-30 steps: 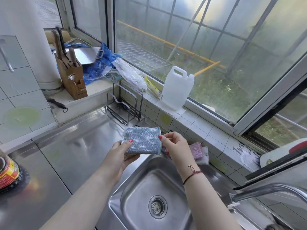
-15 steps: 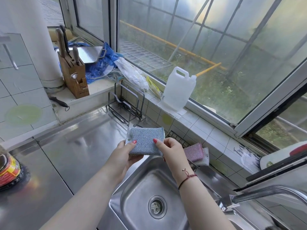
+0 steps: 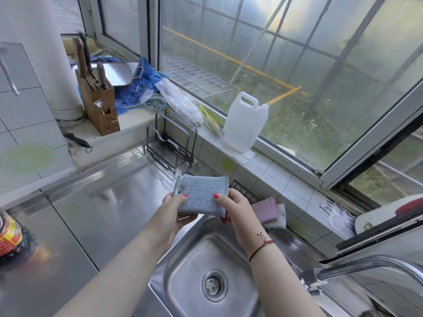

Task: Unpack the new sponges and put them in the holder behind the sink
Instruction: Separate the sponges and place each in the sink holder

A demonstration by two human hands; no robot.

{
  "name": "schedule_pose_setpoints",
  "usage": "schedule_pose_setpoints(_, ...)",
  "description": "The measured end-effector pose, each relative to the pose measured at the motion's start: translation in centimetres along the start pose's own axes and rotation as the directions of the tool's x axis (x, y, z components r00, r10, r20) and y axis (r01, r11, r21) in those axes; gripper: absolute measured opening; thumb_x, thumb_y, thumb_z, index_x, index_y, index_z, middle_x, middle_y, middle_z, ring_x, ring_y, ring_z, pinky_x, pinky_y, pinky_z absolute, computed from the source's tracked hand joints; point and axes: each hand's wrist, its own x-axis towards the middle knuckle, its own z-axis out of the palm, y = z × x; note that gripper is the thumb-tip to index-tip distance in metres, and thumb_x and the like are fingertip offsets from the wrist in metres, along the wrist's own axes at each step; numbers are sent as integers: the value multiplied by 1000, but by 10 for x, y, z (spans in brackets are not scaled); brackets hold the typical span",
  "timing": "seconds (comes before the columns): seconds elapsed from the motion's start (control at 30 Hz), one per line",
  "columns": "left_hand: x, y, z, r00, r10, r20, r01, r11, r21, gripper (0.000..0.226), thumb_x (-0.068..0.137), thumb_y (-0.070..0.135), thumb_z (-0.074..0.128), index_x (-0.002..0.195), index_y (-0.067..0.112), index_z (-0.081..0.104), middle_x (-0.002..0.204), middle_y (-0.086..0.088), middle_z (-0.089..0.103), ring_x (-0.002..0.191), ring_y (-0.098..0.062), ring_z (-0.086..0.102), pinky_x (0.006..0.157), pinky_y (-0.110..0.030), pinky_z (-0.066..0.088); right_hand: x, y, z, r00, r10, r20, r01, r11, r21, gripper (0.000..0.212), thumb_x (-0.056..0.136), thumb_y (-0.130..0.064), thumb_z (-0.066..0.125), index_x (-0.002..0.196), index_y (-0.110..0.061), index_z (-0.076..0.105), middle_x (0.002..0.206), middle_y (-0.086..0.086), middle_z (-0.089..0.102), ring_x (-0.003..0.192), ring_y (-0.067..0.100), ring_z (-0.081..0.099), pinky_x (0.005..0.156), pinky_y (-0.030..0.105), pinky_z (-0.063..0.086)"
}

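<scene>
I hold a blue glittery sponge [image 3: 201, 195] flat above the far left rim of the sink [image 3: 183, 271]. My left hand [image 3: 176, 213] grips its left edge, thumb on top. My right hand [image 3: 235, 211] grips its right edge. Clear wrapping seems to cling to the sponge's left end. Behind the sink runs a black wire holder [image 3: 243, 192] against the tiled wall. A pink sponge [image 3: 265, 209] lies in it, with a pale one [image 3: 281, 217] beside it. My right hand covers part of the holder.
A black wire rack [image 3: 170, 145] stands on the steel counter to the left. On the window ledge are a white jug [image 3: 243, 121], plastic bags [image 3: 180, 101] and a knife block [image 3: 98, 104]. The faucet [image 3: 357, 268] reaches in from the right. A red can [image 3: 9, 232] sits far left.
Both hands have kept hold of the blue sponge and shifted it slightly toward the holder; my right thumb has slid onto its top face.
</scene>
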Motion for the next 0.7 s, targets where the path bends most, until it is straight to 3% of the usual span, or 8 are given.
schedule_pose_setpoints(0.07, 1, 1, 0, 1000, -9, 14, 9, 1000, -20, 24, 92, 22, 45, 112, 12, 55, 96, -12, 64, 81, -23, 63, 77, -36, 54, 1, -1, -2, 1000, 6, 11, -6, 999, 54, 20, 79, -26, 63, 88, -10, 56, 71, 3, 54, 51, 9, 45, 49, 23, 35)
schedule_pose_setpoints(0.23, 4, 6, 1, 1000, -6, 24, 7, 999, -36, 29, 97, 33, 36, 102, 21, 62, 95, -10, 67, 81, -24, 61, 75, -36, 54, 1, -2, -5, 999, 36, 14, -38, 979, 200, 22, 79, -23, 61, 98, -11, 61, 76, 3, 58, 59, 11, 48, 51, 24, 36)
schedule_pose_setpoints(0.37, 7, 4, -3, 999, 5, -51, -5, 1000, 8, 31, 96, 18, 37, 121, 9, 54, 104, -15, 65, 87, -29, 62, 73, -36, 55, 1, -4, -4, 997, 72, 7, -70, 936, 345, 19, 80, -19, 61, 98, -12, 62, 79, 3, 61, 61, 12, 54, 53, 24, 37)
schedule_pose_setpoints(0.43, 7, 4, -4, 998, 4, -62, -2, 1000, 31, 27, 96, 11, 39, 119, 8, 52, 103, -16, 63, 85, -30, 62, 76, -38, 54, 0, -6, -6, 997, 82, -10, -70, 902, 425, 13, 88, -13, 58, 100, -11, 62, 79, 3, 64, 58, 11, 57, 52, 23, 41)
schedule_pose_setpoints(0.53, 8, 5, -4, 998, -13, -54, 16, 998, 54, 21, 95, 11, 44, 115, 8, 51, 102, -15, 64, 86, -31, 64, 79, -38, 54, 1, -9, -13, 994, 84, -67, -40, 866, 498, 9, 95, -11, 52, 99, -11, 60, 80, 5, 62, 54, 14, 56, 52, 24, 43)
schedule_pose_setpoints(0.7, 10, 5, -1, 999, -20, -41, 22, 999, 33, 16, 95, 8, 46, 110, 9, 52, 101, -13, 65, 86, -27, 64, 80, -35, 54, 9, -11, -39, 955, 83, -285, 80, 852, 517, 6, 97, -11, 53, 91, -8, 53, 83, 8, 57, 54, 17, 58, 50, 24, 51)
